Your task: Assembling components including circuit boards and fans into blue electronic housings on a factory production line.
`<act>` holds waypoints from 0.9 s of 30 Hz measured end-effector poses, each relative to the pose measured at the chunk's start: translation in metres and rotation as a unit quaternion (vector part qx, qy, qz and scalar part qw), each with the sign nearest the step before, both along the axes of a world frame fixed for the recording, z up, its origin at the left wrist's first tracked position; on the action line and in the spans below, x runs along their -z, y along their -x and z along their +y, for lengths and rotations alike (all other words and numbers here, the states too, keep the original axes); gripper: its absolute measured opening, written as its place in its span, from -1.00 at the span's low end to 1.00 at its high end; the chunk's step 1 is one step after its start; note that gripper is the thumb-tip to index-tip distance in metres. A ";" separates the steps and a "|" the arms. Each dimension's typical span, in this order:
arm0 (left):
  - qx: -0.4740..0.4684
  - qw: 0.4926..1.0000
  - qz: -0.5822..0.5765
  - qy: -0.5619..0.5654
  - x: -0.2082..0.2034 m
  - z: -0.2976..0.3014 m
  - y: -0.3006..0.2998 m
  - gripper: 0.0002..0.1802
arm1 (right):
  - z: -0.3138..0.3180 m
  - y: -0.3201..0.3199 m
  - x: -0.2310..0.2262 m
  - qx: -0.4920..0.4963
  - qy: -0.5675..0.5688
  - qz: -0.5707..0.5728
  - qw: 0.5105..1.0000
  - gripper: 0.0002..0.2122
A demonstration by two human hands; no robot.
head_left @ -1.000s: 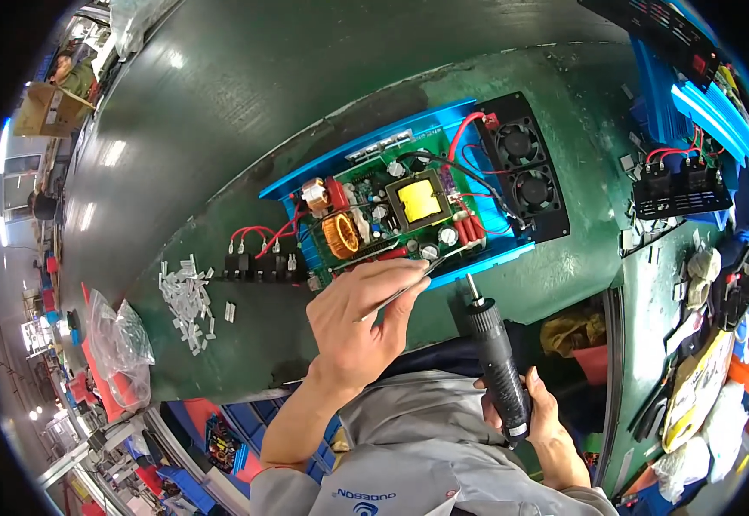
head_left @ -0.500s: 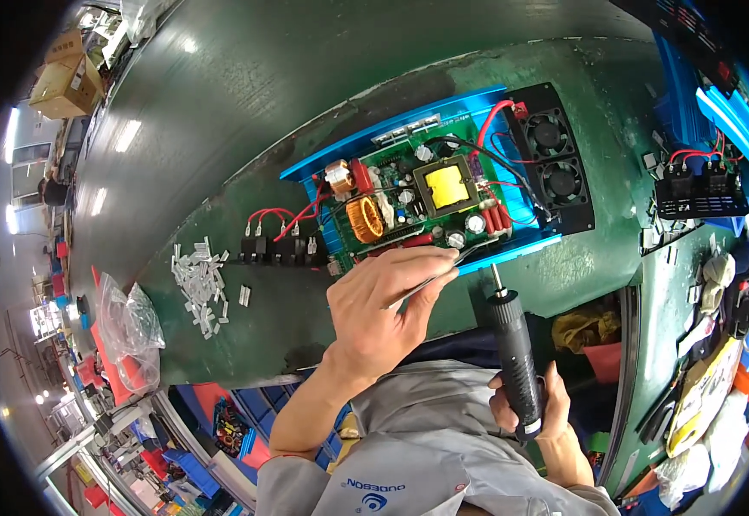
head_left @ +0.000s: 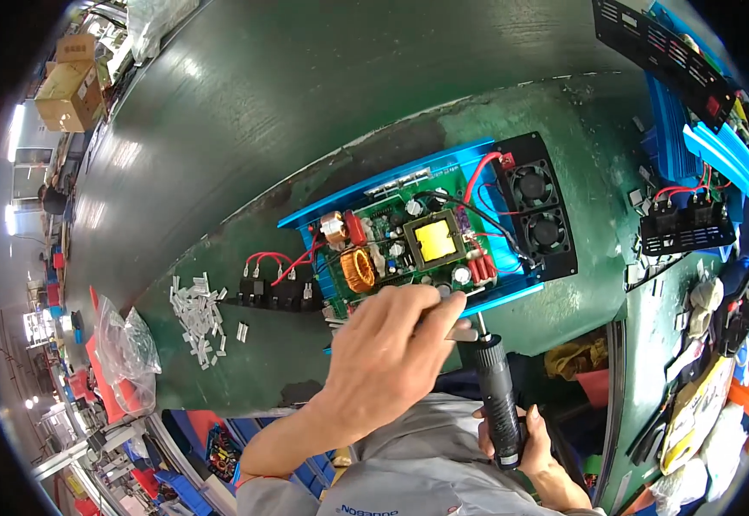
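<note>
A blue metal housing (head_left: 387, 189) lies on the green bench with a populated circuit board (head_left: 389, 267) inside it. My left hand (head_left: 383, 353) is closed over its near edge, gripping a thin, flat metal piece (head_left: 462, 334) like tweezers; most of that piece is hidden under the fingers. Held from below in my right hand (head_left: 533, 443) is a black electric screwdriver (head_left: 496, 391). Its bit points up at the housing's near blue wall, close to my left fingertips; whether it touches a screw cannot be seen.
Two fans sit in a black end panel (head_left: 555, 206) at the housing's right. Left of it are a black wired panel (head_left: 275, 292), a pile of small pale pieces (head_left: 195, 314) and a plastic bag (head_left: 129, 353). More blue housings and a black panel (head_left: 688, 228) lie right.
My left hand has rolled over at the near wall, hiding more of the metal piece. The screwdriver has come closer to the left fingers. The whole view has shifted a little.
</note>
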State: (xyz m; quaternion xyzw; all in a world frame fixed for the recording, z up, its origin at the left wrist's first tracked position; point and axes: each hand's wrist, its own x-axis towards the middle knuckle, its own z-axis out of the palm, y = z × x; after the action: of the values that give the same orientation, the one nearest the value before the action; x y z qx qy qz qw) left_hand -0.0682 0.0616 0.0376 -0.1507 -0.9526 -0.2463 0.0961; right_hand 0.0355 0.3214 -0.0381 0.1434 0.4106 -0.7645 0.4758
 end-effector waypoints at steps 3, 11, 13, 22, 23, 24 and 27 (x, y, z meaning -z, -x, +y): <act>0.014 0.998 -0.034 0.054 0.006 0.004 -0.002 -0.55 | 0.001 -0.003 0.001 0.007 -0.003 -0.029 1.000 -0.03; 0.055 0.987 -0.073 0.129 0.000 0.006 0.006 -0.58 | -0.005 -0.004 -0.001 -0.002 -0.106 0.033 0.994 -0.13; 0.057 0.988 -0.077 0.125 -0.003 0.006 0.007 -0.58 | -0.006 -0.002 0.004 0.018 -0.037 -0.041 0.998 -0.14; -0.021 0.999 0.024 0.027 0.018 0.002 -0.011 -0.79 | 0.021 -0.017 0.033 0.059 -0.165 0.103 0.979 -0.23; -0.041 0.997 0.068 -0.017 0.017 -0.002 -0.016 -0.80 | 0.029 -0.024 0.041 0.093 -0.200 0.126 0.967 -0.25; -0.081 0.992 0.068 -0.067 0.014 -0.009 -0.025 -0.78 | 0.037 -0.026 0.048 0.134 -0.167 0.137 0.967 -0.25; -0.174 0.967 0.131 -0.134 0.003 -0.057 -0.057 -0.75 | 0.044 -0.018 0.040 0.236 -0.209 0.190 0.930 -0.27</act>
State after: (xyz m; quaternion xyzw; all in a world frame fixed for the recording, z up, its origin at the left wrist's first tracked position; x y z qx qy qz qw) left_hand -0.0111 0.0041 0.0348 0.0010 -0.9017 -0.3293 0.2803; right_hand 0.0538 0.3651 -0.0778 0.1845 0.5978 -0.7647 0.1544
